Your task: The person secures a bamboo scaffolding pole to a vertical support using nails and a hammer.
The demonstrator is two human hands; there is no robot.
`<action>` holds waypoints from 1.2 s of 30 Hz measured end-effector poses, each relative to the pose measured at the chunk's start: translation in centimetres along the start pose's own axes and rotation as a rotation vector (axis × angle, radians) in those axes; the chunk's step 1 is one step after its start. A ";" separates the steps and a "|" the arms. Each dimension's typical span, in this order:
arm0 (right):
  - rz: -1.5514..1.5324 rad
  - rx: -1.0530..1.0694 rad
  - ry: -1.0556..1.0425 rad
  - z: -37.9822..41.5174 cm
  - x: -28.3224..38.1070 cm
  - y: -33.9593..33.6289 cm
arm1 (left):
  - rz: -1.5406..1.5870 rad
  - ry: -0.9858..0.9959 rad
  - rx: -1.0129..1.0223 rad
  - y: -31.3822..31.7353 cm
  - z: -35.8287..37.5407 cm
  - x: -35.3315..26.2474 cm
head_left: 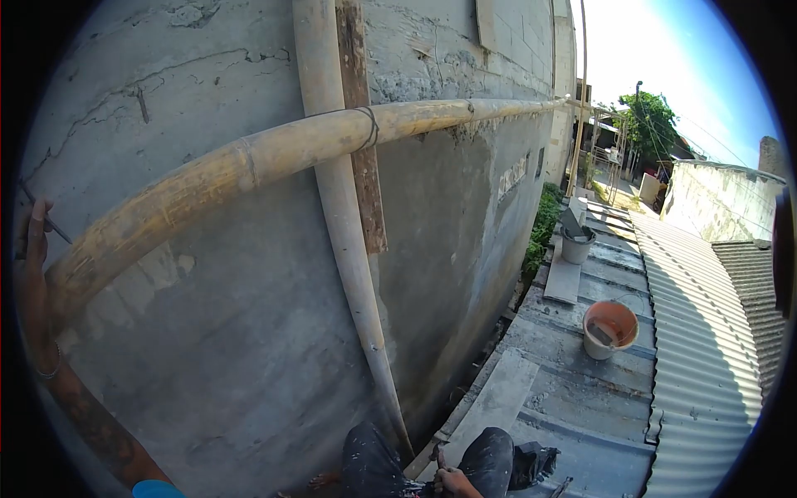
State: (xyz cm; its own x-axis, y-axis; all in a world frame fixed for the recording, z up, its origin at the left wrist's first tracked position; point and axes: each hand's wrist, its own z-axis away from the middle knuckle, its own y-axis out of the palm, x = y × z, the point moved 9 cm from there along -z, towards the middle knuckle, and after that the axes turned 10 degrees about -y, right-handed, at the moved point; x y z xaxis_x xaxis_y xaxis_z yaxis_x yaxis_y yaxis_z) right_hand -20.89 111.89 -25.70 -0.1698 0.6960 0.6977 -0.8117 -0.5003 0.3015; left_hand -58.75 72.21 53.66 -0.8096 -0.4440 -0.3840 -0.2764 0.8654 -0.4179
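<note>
My left hand [35, 257] is raised at the far left edge, beside the near end of a thick bamboo pole [199, 178]. Its fingers are pressed together around a thin dark rod [51, 220]. Low in the centre, between my knees, my right hand [452, 480] is closed on a small tool handle [439, 456], whose other end I cannot make out. The horizontal bamboo is tied with dark wire to an upright pole [336, 191] in front of the grey plastered wall [249, 332].
An orange bucket [608, 330] and a grey bucket [578, 246] stand on the ribbed roof [581, 373]. Planks [498, 390] lie along the wall's foot, beside a dark gap. Corrugated sheets [697, 332] extend on the right. A black bag [533, 465] lies by my knee.
</note>
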 end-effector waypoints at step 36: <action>0.128 0.026 -0.069 0.7 2.5 1.5 | -0.113 -0.077 -0.334 4.2 -0.5 -12.1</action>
State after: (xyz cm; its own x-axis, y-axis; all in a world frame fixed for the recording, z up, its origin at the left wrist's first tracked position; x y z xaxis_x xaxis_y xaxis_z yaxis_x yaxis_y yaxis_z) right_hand -22.16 112.52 -23.05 -0.2313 0.5887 0.7746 -0.7709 -0.5966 0.2232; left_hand -50.36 81.34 56.91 -0.7264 -0.5464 -0.4169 -0.5264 0.8323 -0.1737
